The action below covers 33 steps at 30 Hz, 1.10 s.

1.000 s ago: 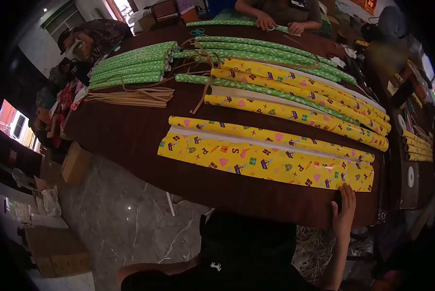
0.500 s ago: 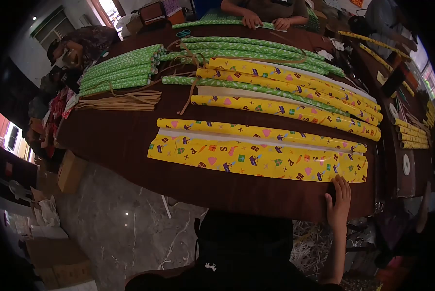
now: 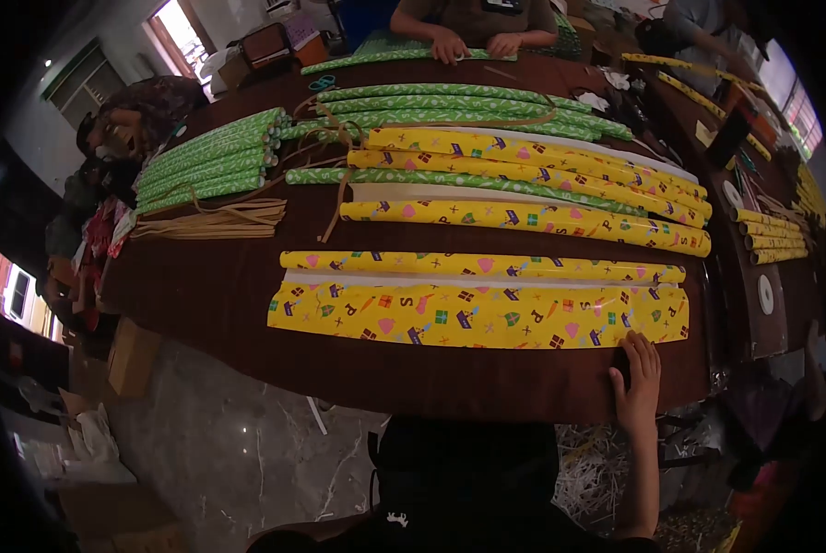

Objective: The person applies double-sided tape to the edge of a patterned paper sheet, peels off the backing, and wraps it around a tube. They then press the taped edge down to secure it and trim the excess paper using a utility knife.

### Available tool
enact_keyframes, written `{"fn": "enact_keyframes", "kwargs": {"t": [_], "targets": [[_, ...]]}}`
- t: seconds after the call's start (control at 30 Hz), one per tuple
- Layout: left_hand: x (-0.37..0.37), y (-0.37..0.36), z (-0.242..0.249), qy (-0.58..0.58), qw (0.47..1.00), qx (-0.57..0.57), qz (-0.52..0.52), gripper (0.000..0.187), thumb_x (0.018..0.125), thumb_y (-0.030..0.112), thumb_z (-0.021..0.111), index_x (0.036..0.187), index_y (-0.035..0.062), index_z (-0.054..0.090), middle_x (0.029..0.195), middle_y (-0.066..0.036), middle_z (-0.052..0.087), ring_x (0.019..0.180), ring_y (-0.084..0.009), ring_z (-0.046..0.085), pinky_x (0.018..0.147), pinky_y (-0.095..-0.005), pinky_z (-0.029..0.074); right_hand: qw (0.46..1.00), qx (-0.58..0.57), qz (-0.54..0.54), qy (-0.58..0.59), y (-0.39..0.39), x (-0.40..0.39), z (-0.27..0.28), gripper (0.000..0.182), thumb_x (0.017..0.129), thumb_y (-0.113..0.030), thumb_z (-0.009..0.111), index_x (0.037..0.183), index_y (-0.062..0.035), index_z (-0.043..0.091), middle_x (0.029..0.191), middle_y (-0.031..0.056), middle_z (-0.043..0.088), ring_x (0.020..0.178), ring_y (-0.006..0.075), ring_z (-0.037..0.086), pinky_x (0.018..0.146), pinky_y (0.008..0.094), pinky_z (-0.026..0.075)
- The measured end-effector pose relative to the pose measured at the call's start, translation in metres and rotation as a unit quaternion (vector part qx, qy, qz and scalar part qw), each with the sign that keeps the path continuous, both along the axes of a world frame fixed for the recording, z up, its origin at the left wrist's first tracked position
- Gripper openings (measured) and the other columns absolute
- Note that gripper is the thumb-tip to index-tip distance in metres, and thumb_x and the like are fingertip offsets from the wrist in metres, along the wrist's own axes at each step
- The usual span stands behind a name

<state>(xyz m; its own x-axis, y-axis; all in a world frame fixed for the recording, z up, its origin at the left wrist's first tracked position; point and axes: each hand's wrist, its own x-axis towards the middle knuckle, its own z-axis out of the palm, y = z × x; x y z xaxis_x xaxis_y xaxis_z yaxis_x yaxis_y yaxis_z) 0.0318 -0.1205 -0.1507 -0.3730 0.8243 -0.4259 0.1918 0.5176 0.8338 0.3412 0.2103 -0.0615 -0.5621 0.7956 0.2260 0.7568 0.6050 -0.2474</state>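
Observation:
Just in front of me lies a partly unrolled sheet of yellow gift-wrapping paper (image 3: 487, 315), printed with colourful presents and letters. Its far side is still curled into a roll (image 3: 477, 267). My right hand (image 3: 640, 380) rests on the table at the sheet's near right edge, fingers stretched out and fingertips touching or very close to the paper. Nothing is held in it. My left hand is out of view. Beyond the sheet are several more yellow rolls (image 3: 524, 221), with a green roll (image 3: 321, 175) lying among them.
Green rolls (image 3: 215, 161) are stacked at the left beside brown paper strips (image 3: 210, 221). Blue scissors (image 3: 323, 83) lie farther back. Across the brown table (image 3: 182, 286), a person's hands (image 3: 450, 46) hold a green roll. Yellow rolls (image 3: 771, 235) and tape (image 3: 766, 295) sit right.
The view has shifted slightly, so the far rolls sit lower and further left. My right hand stays at the sheet's near edge, fingers still extended.

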Motion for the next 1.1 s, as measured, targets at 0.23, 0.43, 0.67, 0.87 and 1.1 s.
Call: {"fn": "enact_keyframes", "kwargs": {"t": [0.23, 0.43, 0.67, 0.87, 1.1], "targets": [[-0.008, 0.116, 0.034, -0.048, 0.956, 0.058, -0.285, 0.025, 0.096, 0.016, 0.056, 0.117, 0.0057, 0.063, 0.107, -0.012, 0.066, 0.096, -0.0242, 0.064, 0.083, -0.0344, 0.05, 0.999, 0.03, 0.02, 0.025, 0.004, 0.004, 0.004, 0.046, 0.088, -0.03, 0.066, 0.125, -0.0052, 0.055, 0.133, 0.0134, 0.052, 0.13, 0.0314, 0.043, 0.11, 0.0473, 0.031], [0.004, 0.184, 0.074, -0.059, 0.88, 0.092, -0.461, 0.025, 0.096, 0.016, 0.057, 0.117, 0.0056, 0.063, 0.107, -0.012, 0.066, 0.095, -0.0239, 0.065, 0.083, -0.0342, 0.05, 0.995, 0.068, 0.02, 0.069, 0.005, 0.011, 0.013, 0.041, 0.087, -0.032, 0.067, 0.121, -0.0098, 0.059, 0.129, 0.0114, 0.055, 0.122, 0.0295, 0.05, 0.104, 0.0451, 0.038], [0.025, 0.215, 0.116, -0.07, 0.836, 0.121, -0.53, 0.025, 0.096, 0.016, 0.057, 0.117, 0.0055, 0.063, 0.107, -0.012, 0.066, 0.095, -0.0236, 0.065, 0.083, -0.0341, 0.05, 0.988, 0.079, 0.03, 0.133, 0.028, 0.04, 0.042, 0.021, 0.084, -0.023, 0.071, 0.1, -0.0084, 0.067, 0.098, 0.0062, 0.067, 0.096, 0.024, 0.061, 0.089, 0.0382, 0.044], [0.04, 0.235, 0.144, -0.083, 0.822, 0.137, -0.546, 0.025, 0.095, 0.015, 0.057, 0.118, 0.0054, 0.063, 0.107, -0.012, 0.066, 0.095, -0.0234, 0.065, 0.083, -0.034, 0.05, 0.994, -0.042, 0.027, 0.099, 0.061, 0.054, 0.088, 0.03, 0.088, -0.021, 0.066, 0.115, -0.0079, 0.063, 0.092, 0.0092, 0.069, 0.087, 0.0272, 0.064, 0.08, 0.037, 0.048], [0.081, 0.255, 0.152, -0.134, 0.794, 0.141, -0.575, 0.025, 0.095, 0.015, 0.058, 0.118, 0.0052, 0.063, 0.107, -0.012, 0.066, 0.094, -0.0231, 0.065, 0.082, -0.0338, 0.05, 0.944, -0.206, 0.201, 0.158, 0.14, -0.007, 0.168, 0.05, 0.097, -0.018, 0.057, 0.143, -0.0076, 0.041, 0.089, 0.0085, 0.067, 0.081, 0.0124, 0.063, 0.075, 0.0279, 0.049]]}}
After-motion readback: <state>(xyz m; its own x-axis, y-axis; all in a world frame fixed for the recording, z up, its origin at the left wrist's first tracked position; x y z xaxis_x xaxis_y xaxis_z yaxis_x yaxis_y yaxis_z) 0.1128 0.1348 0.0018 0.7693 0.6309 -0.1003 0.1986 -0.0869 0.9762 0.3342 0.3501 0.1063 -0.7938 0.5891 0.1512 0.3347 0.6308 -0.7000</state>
